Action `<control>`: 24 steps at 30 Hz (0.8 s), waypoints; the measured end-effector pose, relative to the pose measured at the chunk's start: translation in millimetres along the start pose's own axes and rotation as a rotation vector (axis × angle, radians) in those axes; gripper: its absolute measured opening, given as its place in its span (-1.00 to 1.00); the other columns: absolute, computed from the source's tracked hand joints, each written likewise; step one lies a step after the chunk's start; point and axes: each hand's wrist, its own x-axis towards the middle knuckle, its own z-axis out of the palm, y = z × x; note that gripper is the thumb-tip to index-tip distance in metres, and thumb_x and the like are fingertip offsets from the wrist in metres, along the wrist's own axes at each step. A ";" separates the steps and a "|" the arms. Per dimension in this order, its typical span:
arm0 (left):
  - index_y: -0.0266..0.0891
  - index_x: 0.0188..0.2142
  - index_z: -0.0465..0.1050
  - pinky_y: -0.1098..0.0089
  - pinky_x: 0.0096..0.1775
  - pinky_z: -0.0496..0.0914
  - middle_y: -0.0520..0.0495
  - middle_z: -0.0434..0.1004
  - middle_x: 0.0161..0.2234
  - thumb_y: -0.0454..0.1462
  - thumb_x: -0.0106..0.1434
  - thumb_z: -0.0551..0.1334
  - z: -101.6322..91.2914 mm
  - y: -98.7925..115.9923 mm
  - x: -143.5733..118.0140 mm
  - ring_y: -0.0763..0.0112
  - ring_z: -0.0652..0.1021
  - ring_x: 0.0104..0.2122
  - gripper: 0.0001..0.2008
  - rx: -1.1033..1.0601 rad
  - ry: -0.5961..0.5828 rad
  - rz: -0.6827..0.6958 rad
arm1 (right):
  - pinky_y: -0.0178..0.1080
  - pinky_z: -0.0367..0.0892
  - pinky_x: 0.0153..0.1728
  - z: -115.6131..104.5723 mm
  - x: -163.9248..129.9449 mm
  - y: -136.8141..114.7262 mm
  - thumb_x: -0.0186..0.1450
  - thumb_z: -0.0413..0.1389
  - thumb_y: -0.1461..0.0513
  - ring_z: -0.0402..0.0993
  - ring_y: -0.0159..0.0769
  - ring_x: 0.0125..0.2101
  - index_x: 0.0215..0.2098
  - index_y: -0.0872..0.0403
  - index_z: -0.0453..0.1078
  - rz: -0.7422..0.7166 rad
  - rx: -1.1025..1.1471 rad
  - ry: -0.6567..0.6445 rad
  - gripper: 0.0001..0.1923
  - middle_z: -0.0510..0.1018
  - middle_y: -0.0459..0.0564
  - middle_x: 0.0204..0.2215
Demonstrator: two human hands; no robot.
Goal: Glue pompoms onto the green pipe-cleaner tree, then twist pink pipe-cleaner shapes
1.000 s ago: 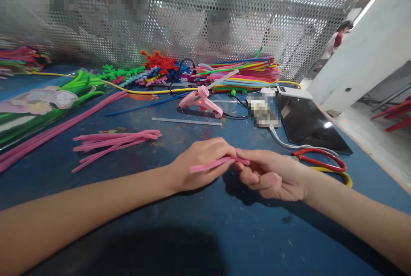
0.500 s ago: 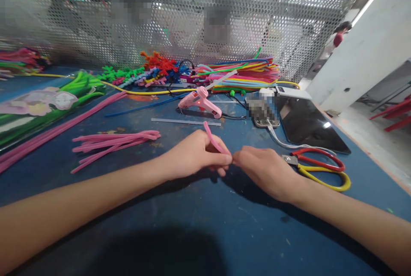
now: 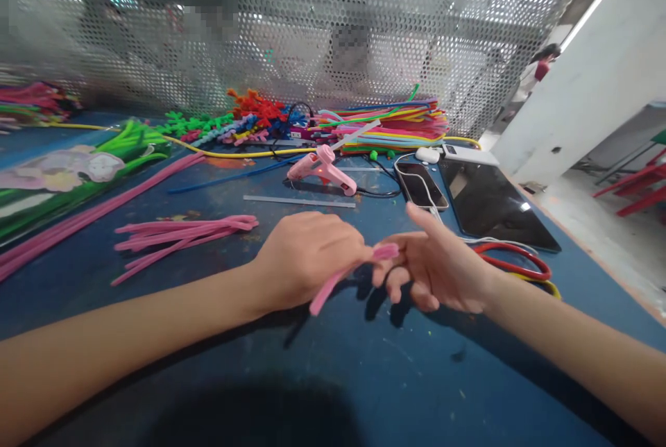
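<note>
Pinched in my left hand is a pink pipe cleaner. Its doubled end pokes out on the right, and a tail hangs toward me below the fingers. Fingers spread and palm partly turned up, my right hand is just right of that doubled end; whether a fingertip touches it I cannot tell. To the left lies a bundle of bent pink pipe cleaners. Behind my hands rests a pink glue gun, with a clear glue stick in front of it.
Scissors lie partly hidden behind my right wrist. A phone with a white cable and a black tablet are at the right. Colourful pipe cleaners line the mesh wall. A packet of green ones lies left.
My left hand has turned over, so the pipe cleaner's tail now points toward me rather than away. My right hand has gone from a pinch to spread fingers.
</note>
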 end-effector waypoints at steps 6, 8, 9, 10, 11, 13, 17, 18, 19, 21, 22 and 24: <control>-0.21 -0.29 0.49 0.36 -0.30 0.34 0.02 0.61 -0.30 -0.35 0.29 0.09 5.5 -4.4 -13.2 0.37 0.55 -0.30 -0.81 0.304 0.158 0.413 | -0.54 0.15 -0.83 -2.2 1.1 6.5 0.37 -0.26 -0.01 0.39 -0.50 -0.71 -0.36 0.25 0.37 0.397 0.301 -0.218 -0.44 0.52 0.05 -0.59; -0.15 -0.30 0.50 0.35 -0.27 0.34 0.05 0.61 -0.28 -0.34 0.28 0.10 5.8 -1.4 -15.4 0.37 0.55 -0.27 -0.82 0.297 0.165 0.407 | -0.57 0.12 -0.84 2.7 0.3 9.6 0.38 -0.17 0.12 0.31 -0.56 -0.77 -0.41 0.22 0.36 0.378 0.317 -0.197 -0.59 0.50 -0.02 -0.63; -0.12 -0.29 0.50 0.34 -0.24 0.33 0.06 0.61 -0.27 -0.33 0.28 0.11 5.8 0.1 -16.3 0.37 0.55 -0.25 -0.82 0.278 0.156 0.363 | -0.58 0.11 -0.84 5.4 -0.1 10.9 0.36 -0.13 0.17 0.27 -0.59 -0.78 -0.44 0.21 0.35 0.338 0.310 -0.177 -0.64 0.48 -0.04 -0.63; -0.09 -0.28 0.50 0.33 -0.22 0.32 0.06 0.61 -0.26 -0.34 0.28 0.12 5.7 1.3 -17.0 0.36 0.55 -0.23 -0.81 0.247 0.140 0.296 | -0.58 0.10 -0.84 7.9 -0.3 12.2 0.34 -0.09 0.20 0.24 -0.61 -0.79 -0.45 0.20 0.34 0.284 0.296 -0.157 -0.69 0.47 -0.06 -0.64; -0.06 -0.26 0.50 0.31 -0.20 0.32 0.06 0.61 -0.26 -0.33 0.28 0.12 5.5 1.8 -17.4 0.35 0.54 -0.22 -0.81 0.204 0.116 0.224 | -0.58 0.08 -0.83 9.9 -0.3 13.3 0.33 -0.05 0.21 0.21 -0.62 -0.79 -0.46 0.20 0.34 0.225 0.273 -0.140 -0.72 0.46 -0.09 -0.64; -0.04 -0.23 0.50 0.31 -0.19 0.31 0.04 0.62 -0.26 -0.33 0.27 0.14 4.7 0.4 -16.5 0.33 0.55 -0.23 -0.81 0.087 0.065 0.098 | -0.57 0.05 -0.81 12.2 0.0 15.0 0.30 0.02 0.18 0.14 -0.65 -0.80 -0.47 0.18 0.32 0.100 0.194 -0.107 -0.75 0.42 -0.13 -0.65; -0.06 -0.22 0.52 0.38 -0.18 0.31 0.01 0.61 -0.27 -0.29 0.25 0.18 0.2 -3.9 -5.7 0.37 0.54 -0.25 -0.84 -0.177 -0.064 -0.104 | -0.51 0.04 -0.77 11.7 -0.8 14.7 0.31 0.00 0.08 0.13 -0.62 -0.76 -0.46 0.13 0.26 -0.167 -0.235 0.025 -0.70 0.38 -0.17 -0.62; -0.09 -0.22 0.53 0.39 -0.18 0.32 -0.01 0.60 -0.28 -0.27 0.25 0.18 -1.3 -3.6 -1.5 0.38 0.54 -0.26 -0.84 -0.249 -0.109 -0.186 | -0.48 0.07 -0.73 11.0 -1.9 13.8 0.33 -0.04 0.08 0.17 -0.59 -0.74 -0.46 0.12 0.25 -0.248 -0.427 0.077 -0.69 0.37 -0.17 -0.61; -0.12 -0.24 0.54 0.42 -0.20 0.33 -0.02 0.60 -0.29 -0.25 0.25 0.18 -2.8 -2.8 2.9 0.40 0.54 -0.28 -0.84 -0.329 -0.159 -0.289 | -0.46 0.10 -0.69 10.0 -3.4 12.7 0.35 -0.07 0.11 0.20 -0.57 -0.70 -0.46 0.12 0.25 -0.348 -0.652 0.134 -0.69 0.35 -0.17 -0.60; -0.20 -0.35 0.56 0.46 -0.31 0.34 -0.03 0.58 -0.40 -0.20 0.20 0.23 -5.0 -0.2 11.0 0.42 0.53 -0.37 -0.84 -0.525 -0.257 -0.554 | -0.40 0.12 -0.60 7.2 -6.8 10.6 0.38 -0.14 0.20 0.24 -0.51 -0.63 -0.45 0.12 0.28 -0.598 -1.180 0.236 -0.71 0.34 -0.13 -0.59; -0.24 -0.41 0.56 0.48 -0.37 0.34 -0.03 0.56 -0.45 -0.17 0.16 0.27 -5.5 1.0 14.2 0.43 0.51 -0.43 -0.82 -0.651 -0.310 -0.700 | -0.37 0.10 -0.58 5.4 -8.4 9.9 0.38 -0.16 0.26 0.23 -0.48 -0.60 -0.43 0.13 0.30 -0.739 -1.447 0.266 -0.71 0.34 -0.11 -0.58; -0.28 -0.51 0.52 0.53 -0.47 0.31 -0.01 0.51 -0.54 -0.13 0.06 0.33 -5.0 2.4 18.1 0.48 0.47 -0.52 -0.77 -0.960 -0.446 -0.988 | -0.32 0.05 -0.57 1.4 -10.5 9.2 0.36 -0.18 0.34 0.21 -0.43 -0.58 -0.37 0.15 0.35 -1.007 -1.869 0.277 -0.71 0.37 -0.07 -0.56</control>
